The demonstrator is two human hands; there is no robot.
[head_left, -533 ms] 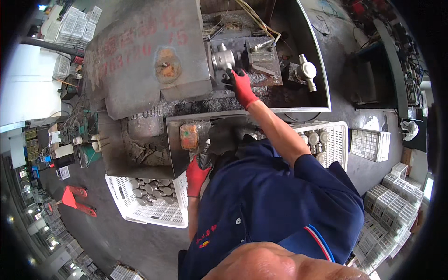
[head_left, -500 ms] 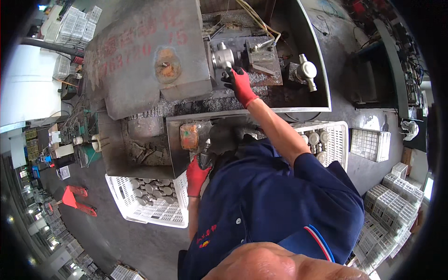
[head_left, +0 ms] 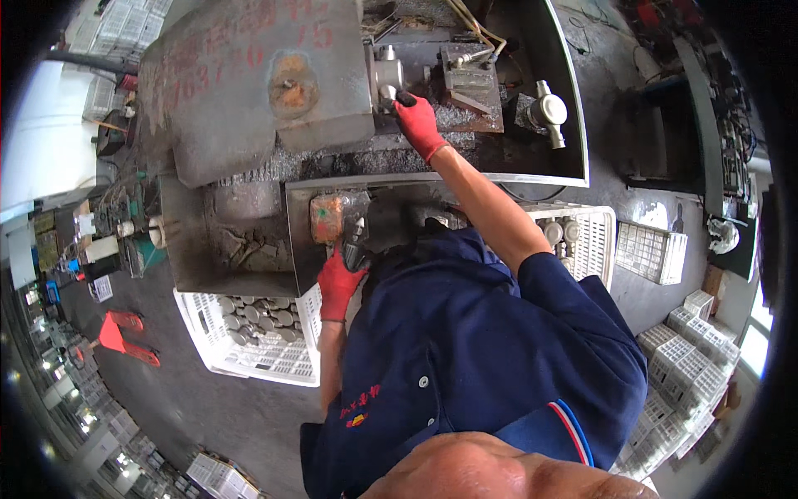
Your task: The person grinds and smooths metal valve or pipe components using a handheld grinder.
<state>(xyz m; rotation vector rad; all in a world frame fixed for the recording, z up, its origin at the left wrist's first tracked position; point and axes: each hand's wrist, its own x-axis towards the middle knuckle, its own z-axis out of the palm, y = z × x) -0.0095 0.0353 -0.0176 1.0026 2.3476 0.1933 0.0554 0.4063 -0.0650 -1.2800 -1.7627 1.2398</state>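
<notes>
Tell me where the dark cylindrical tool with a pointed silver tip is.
In the head view, left of centre, the dark cylindrical tool is in the red-gloved left hand, tip pointing up the picture, just right of the orange rectangular block.

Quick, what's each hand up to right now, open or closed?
Left hand: closed, holding a metal-tipped tool.
Right hand: at the silvery metal part; cannot tell whether it is gripping.

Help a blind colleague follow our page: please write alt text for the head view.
A red-gloved right hand touches a valve-like metal fitting in a machine, while the left hand, also red-gloved, holds a dark tool with a pointed metal tip. White crates of metal parts stand to either side.
</notes>
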